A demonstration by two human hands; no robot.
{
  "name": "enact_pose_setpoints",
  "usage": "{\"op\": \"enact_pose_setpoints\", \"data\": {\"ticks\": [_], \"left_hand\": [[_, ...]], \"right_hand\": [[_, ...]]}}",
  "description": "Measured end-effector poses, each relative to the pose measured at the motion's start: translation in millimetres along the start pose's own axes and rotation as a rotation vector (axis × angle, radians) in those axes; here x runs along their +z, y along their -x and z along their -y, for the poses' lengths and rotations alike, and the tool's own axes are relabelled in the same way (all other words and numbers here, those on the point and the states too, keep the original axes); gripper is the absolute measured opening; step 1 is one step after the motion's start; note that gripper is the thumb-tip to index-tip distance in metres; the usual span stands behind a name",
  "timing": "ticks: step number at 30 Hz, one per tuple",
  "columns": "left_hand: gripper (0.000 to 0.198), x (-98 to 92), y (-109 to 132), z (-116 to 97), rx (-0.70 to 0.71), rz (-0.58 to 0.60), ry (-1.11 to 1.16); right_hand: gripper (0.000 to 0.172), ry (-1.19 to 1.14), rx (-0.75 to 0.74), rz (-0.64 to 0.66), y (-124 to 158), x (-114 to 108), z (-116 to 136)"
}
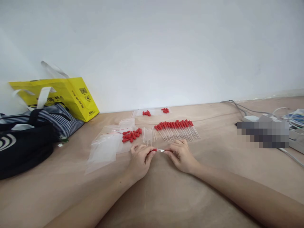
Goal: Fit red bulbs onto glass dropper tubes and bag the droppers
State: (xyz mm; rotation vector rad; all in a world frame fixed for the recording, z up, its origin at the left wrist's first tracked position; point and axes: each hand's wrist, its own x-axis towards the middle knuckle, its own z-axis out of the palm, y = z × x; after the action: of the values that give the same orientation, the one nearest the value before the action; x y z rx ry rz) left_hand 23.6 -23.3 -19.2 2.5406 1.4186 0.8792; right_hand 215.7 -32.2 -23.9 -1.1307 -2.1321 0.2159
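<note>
One pile of loose red bulbs (131,135), on the desk (213,193). Left hand (140,157): fingers pinched on the red end of a dropper (161,150). Hazard: uneven pressure from either side could bend it or slip it loose. Dropper: slim, glossy, clear beyond the red, roughly level, between both hands. Row of red-topped droppers (177,124), behind. Right hand (182,155): fingers pinched at the other end, tip hidden.

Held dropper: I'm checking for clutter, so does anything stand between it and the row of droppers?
No loose thing visible does. Only the right hand, gripping one end of the held dropper, comes near the row of droppers. The loose clear tubes lie left of that row.
</note>
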Motion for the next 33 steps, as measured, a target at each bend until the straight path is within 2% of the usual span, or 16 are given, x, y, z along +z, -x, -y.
{"op": "enact_pose_setpoints", "data": {"ticks": [11,19,26,29,33], "left_hand": [[0.016,-2.9,3.2,0.1,0.032,0.105,0.025],[0.014,-3.5,4.0,-1.1,0.082,0.097,0.011],[0.015,-4.5,4.1,-2.7,0.109,0.082,0.005],[0.016,-4.8,2.6,-1.3,0.043,0.153,0.067],[0.017,-5.2,1.3,-0.4,0.012,0.226,0.107]], "right_hand": [[0.016,0.243,-0.297,-0.005,1.3,2.4,-3.4],[0.015,0.261,-0.337,0.023,-1.6,-3.5,-3.9],[0.021,0.086,-0.203,0.169,-3.7,-8.7,-2.5],[0.019,0.122,-0.227,0.136,-3.4,-7.7,-2.7],[0.014,0.27,-0.378,0.044,-2.4,-4.9,-4.6]]}}
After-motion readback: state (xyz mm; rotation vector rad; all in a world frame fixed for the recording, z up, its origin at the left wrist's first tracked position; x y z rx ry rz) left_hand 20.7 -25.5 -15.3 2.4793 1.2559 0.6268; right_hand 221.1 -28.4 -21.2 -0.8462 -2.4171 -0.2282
